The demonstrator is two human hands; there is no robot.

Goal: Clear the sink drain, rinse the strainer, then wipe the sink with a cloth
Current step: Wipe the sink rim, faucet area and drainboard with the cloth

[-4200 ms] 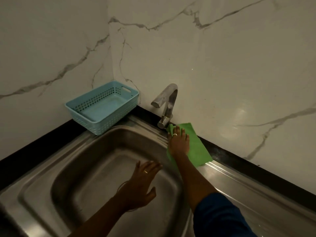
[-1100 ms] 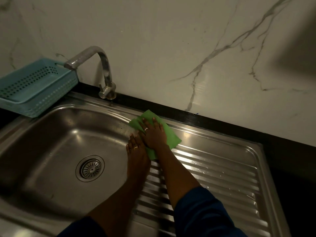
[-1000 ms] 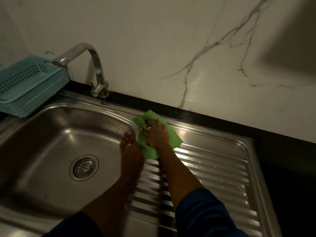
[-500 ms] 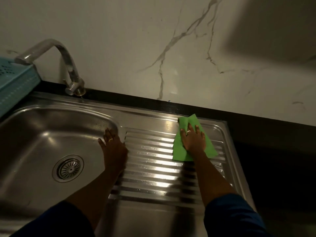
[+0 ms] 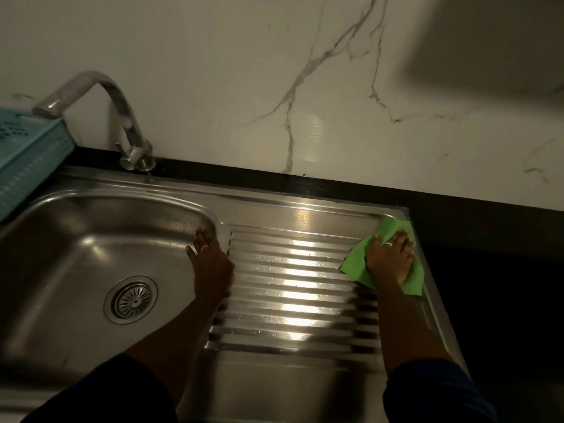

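A steel sink (image 5: pixel 76 257) fills the left, with a round strainer (image 5: pixel 131 299) seated in its drain. A ribbed draining board (image 5: pixel 290 288) lies to its right. My right hand (image 5: pixel 389 257) presses flat on a green cloth (image 5: pixel 357 265) at the board's far right corner, near the raised rim. My left hand (image 5: pixel 210 261) rests flat, fingers apart, on the ridge between basin and board, holding nothing. Water droplets glint on the ribs.
A curved steel tap (image 5: pixel 100 117) stands behind the basin on a black counter strip (image 5: pixel 335 187). A light blue perforated basket (image 5: pixel 27 160) sits at the far left. A marble wall rises behind. Dark counter lies right of the sink.
My right hand has slid the green cloth rightward across the draining board to its far right corner. My left hand stays on the basin's right edge. The view has shifted right.
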